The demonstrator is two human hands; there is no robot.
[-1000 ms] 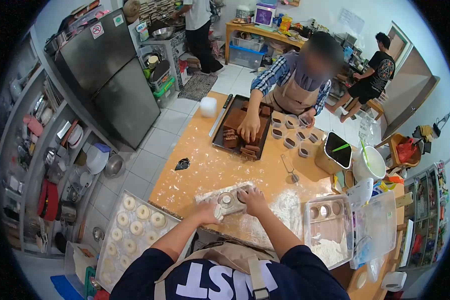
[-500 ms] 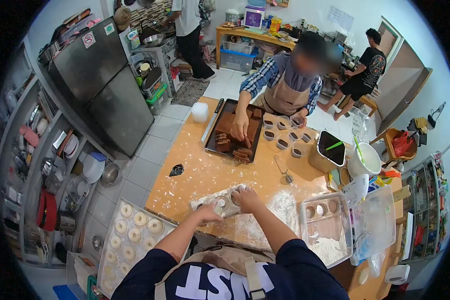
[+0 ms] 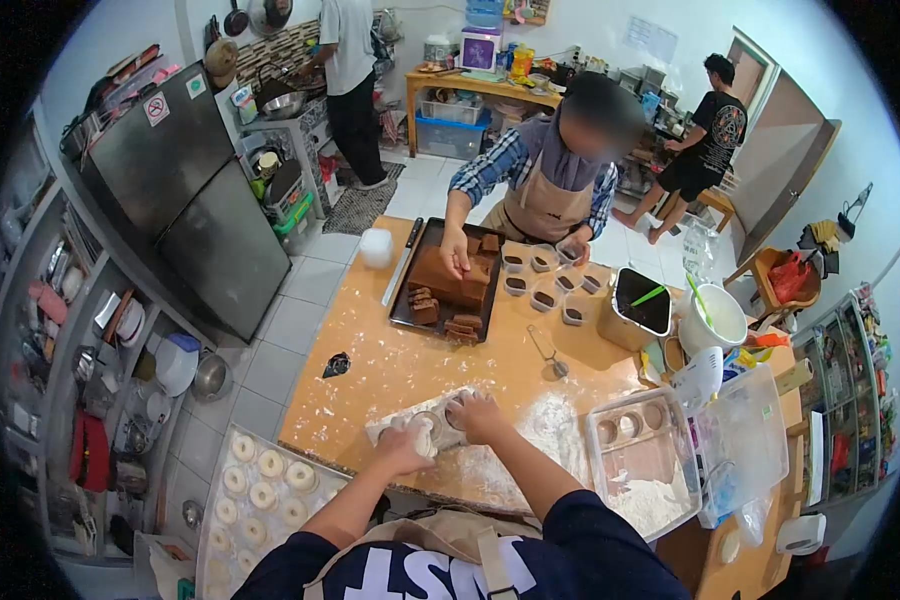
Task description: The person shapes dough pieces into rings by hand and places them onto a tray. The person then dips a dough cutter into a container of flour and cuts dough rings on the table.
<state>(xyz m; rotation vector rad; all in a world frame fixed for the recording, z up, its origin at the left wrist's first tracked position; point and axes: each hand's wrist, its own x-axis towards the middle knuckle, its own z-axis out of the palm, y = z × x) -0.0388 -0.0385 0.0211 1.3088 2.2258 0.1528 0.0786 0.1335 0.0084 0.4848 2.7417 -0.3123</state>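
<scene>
At the table's near edge, a floured dough strip (image 3: 450, 437) with round cut marks lies between my hands. My left hand (image 3: 404, 447) has its fingers wrapped round a pale round dough piece (image 3: 426, 436) at the strip's left part. My right hand (image 3: 476, 416) rests on the strip's right end, its curled fingertips hiding whatever is under them. Left of the table, a tray (image 3: 208, 520) holds several ring-shaped dough pieces (image 3: 263, 495). A plastic container (image 3: 682, 500) with flour and round cutters (image 3: 628, 424) sits to the right.
Across the wooden table (image 3: 370, 385), a co-worker (image 3: 550, 190) stands by a black tray (image 3: 402, 312) of brown cake and several small cups (image 3: 543, 300). A knife (image 3: 402, 262), strainer (image 3: 549, 352), metal tin (image 3: 638, 308) and white bucket (image 3: 712, 318) surround them. Two more people stand farther back.
My left hand has moved from the strip's left end onto a round piece and closed round it. The co-worker's hand has lifted from the cake pieces. The whole view has shifted.
</scene>
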